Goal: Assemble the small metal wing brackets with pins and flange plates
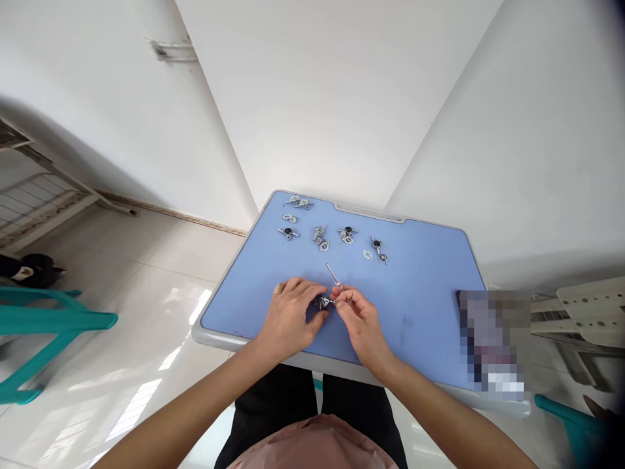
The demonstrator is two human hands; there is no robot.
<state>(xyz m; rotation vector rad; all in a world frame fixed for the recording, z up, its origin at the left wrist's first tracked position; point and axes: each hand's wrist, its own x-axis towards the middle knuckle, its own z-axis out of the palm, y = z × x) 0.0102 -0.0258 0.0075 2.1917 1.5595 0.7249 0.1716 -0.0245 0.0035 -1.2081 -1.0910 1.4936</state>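
Near the front middle of the blue table, my left hand curls its fingers and thumb round a small metal fitting with a dark round middle. Its near side is partly covered by the fingers. My right hand is closed just to the right, thumb and fingertips pinched at the fitting's right end. A slim screwdriver sticks out of the right fingers, its thin metal shaft pointing up and to the left. Most of its handle is hidden in that hand.
Farther back on the blue table lie several similar fittings, loose metal parts and a flat oval plate. A blurred-out object is at the right edge. A white wall stands behind; a green stool is at left.
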